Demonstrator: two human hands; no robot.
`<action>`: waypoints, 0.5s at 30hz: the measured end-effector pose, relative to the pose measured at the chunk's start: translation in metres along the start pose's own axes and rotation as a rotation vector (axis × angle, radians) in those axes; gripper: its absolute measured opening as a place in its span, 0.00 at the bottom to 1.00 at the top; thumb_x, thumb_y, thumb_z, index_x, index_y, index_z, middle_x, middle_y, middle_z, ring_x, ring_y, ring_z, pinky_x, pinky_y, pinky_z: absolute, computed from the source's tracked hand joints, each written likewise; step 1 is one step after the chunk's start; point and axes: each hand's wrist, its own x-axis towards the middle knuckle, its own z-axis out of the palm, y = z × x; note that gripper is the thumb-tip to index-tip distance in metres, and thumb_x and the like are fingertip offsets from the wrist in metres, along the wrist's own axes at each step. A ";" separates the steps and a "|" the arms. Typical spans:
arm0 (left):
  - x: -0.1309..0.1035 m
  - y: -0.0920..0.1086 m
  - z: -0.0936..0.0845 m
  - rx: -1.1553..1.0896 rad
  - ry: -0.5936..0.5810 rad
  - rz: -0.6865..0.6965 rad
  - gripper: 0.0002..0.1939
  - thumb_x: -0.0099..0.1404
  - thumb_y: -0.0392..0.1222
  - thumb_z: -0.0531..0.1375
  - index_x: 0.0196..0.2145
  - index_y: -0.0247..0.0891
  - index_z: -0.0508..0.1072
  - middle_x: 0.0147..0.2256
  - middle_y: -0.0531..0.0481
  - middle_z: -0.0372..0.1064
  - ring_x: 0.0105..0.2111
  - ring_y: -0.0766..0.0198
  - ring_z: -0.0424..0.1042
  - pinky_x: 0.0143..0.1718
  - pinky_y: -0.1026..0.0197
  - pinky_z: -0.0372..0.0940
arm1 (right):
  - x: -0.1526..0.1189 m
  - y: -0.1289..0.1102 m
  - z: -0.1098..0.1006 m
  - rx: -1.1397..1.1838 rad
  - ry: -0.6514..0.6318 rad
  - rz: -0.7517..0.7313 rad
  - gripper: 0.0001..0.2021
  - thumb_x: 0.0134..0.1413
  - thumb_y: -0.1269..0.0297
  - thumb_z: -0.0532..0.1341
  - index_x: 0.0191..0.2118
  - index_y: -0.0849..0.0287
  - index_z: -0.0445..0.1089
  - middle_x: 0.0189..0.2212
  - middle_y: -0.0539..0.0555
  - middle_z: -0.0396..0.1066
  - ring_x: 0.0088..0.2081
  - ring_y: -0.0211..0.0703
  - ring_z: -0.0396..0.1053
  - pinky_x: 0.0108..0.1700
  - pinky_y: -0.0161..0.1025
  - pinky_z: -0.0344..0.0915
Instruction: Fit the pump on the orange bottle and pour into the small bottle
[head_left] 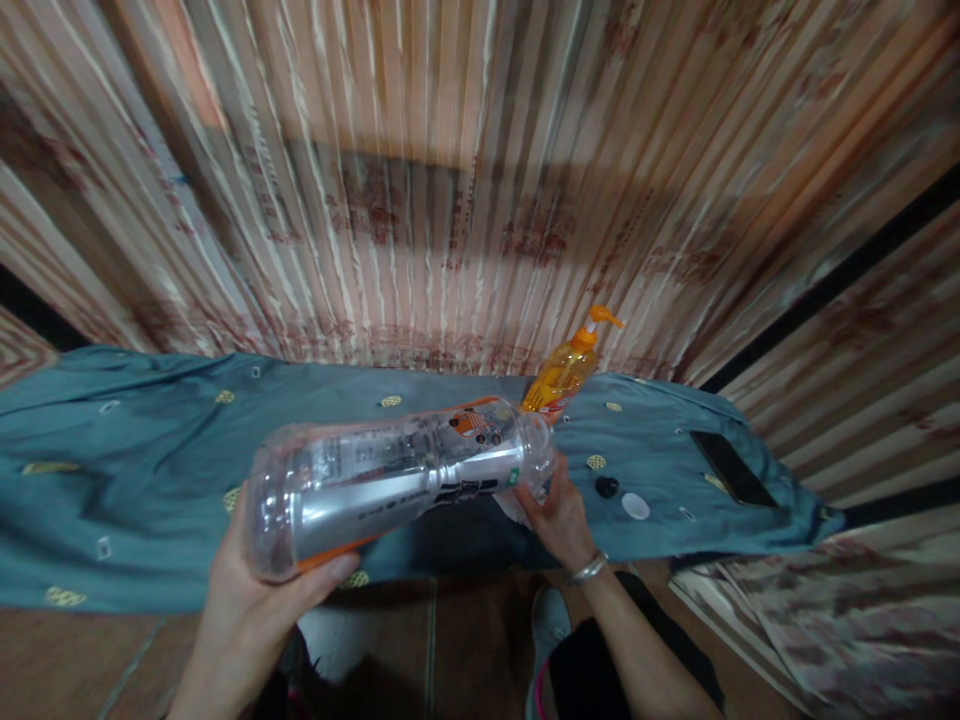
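Note:
A large clear plastic bottle [405,475] with a silver and orange label lies sideways in the air above the cloth. My left hand [262,590] is wrapped round its wide base end, thumb along the lower side. At the narrower end, my right hand [555,510] has its fingers closed near the bottle's neck, with something whitish under them that is hard to make out. Just behind that end stands a pump bottle [562,378] of yellow-orange liquid with an orange pump top.
A teal patterned cloth [172,430] covers the long surface. On its right part are a small black object [607,487], a white round disc [635,506] and a dark phone-like slab [731,468]. Patterned curtains [420,200] rise behind, and dark bars cross both sides.

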 end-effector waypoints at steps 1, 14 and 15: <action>0.000 0.000 0.000 0.007 -0.007 0.001 0.51 0.41 0.62 0.81 0.60 0.44 0.75 0.61 0.45 0.75 0.63 0.45 0.71 0.68 0.54 0.62 | 0.000 0.000 0.000 0.000 -0.001 0.004 0.28 0.65 0.49 0.64 0.63 0.60 0.65 0.49 0.64 0.83 0.47 0.60 0.84 0.47 0.52 0.81; -0.001 -0.001 0.000 0.007 0.017 -0.006 0.55 0.40 0.62 0.82 0.64 0.44 0.74 0.62 0.45 0.75 0.62 0.47 0.73 0.66 0.58 0.64 | 0.000 0.002 0.000 -0.017 -0.008 0.005 0.29 0.65 0.48 0.63 0.64 0.59 0.65 0.50 0.64 0.83 0.48 0.61 0.84 0.46 0.53 0.81; 0.000 -0.003 -0.002 0.006 0.014 0.000 0.55 0.41 0.61 0.82 0.64 0.44 0.73 0.62 0.45 0.74 0.63 0.47 0.73 0.66 0.58 0.64 | 0.000 0.002 0.000 -0.020 -0.008 0.006 0.28 0.65 0.48 0.64 0.64 0.59 0.65 0.49 0.64 0.83 0.47 0.61 0.84 0.46 0.53 0.81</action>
